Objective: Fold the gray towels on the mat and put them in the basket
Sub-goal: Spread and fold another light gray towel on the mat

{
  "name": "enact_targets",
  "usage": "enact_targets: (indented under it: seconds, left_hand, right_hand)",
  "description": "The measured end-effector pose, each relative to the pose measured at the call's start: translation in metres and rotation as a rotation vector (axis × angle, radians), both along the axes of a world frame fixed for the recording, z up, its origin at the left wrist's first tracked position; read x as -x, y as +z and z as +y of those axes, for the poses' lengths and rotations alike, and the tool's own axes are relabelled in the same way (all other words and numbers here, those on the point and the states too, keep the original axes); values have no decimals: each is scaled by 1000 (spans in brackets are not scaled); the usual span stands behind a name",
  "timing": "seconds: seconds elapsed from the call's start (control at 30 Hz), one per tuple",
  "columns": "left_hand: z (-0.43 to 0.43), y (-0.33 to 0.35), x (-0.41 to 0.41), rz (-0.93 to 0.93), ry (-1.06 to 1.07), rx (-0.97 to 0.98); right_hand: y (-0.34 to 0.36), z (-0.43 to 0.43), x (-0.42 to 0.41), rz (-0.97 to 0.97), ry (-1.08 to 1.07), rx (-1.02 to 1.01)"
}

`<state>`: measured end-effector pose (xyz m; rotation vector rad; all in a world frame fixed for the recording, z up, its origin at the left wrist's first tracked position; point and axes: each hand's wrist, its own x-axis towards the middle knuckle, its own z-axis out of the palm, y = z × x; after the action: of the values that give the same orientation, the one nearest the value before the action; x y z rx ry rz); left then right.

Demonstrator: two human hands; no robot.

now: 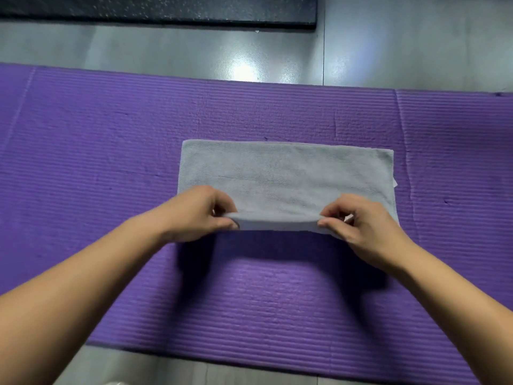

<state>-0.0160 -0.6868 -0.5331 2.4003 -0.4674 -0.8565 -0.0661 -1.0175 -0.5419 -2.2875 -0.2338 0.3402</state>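
Towel [286, 173] looks soft, light and floppy; left hand [204, 212] and right hand [358, 220] pinch its near edge, lifted off the mat [83, 162].

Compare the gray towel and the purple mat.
The gray towel is fuzzy; the purple mat is ribbed. The towel is smaller than the mat under it. The towel's near edge is pinched up by the left hand and right hand; the mat lies flat. Both run left-right.

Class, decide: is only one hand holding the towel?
No, both the left hand and the right hand pinch the near edge of the towel.
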Motion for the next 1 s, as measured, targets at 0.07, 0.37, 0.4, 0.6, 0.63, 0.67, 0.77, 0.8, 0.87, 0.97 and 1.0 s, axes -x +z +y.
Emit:
enact_targets:
  seconds: [0.07,0.37,0.4,0.6,0.63,0.67,0.77,0.8,0.87,0.97,1.0]
  left_hand:
    - [0,13,-25,-8,-4,-74]
    - [-32,0,-107,-289,172,-337]
    - [-32,-6,-109,-282,216,-342]
    - [-31,-20,-119,-276,329,-333]
    - [-30,-21,-121,-270,327,-329]
    - [-29,-21,-123,-265,324,-328]
    - [-31,-21,-125,-250,316,-338]
    - [-32,-21,-125,-246,318,-340]
    - [-33,-20,-124,-240,331,-343]
    - [-34,-21,-122,-250,335,-368]
    - [-35,-21,-121,-249,337,-375]
  right_hand:
    - [10,-1,-22,31,12,26]
    - [35,-1,-141,-5,182,356]
    - [30,1,-149,4,175,388]
    - [-5,11,-162,58,41,429]
    - [-9,12,-161,56,13,420]
    - [-13,13,-160,49,-13,409]
    - [-19,14,-156,37,-70,377]
    - [-21,15,-154,32,-94,373]
    - [-23,18,-149,-13,-161,405]
    - [-24,31,-125,-261,-213,478]
    - [-24,37,-113,-348,-194,446]
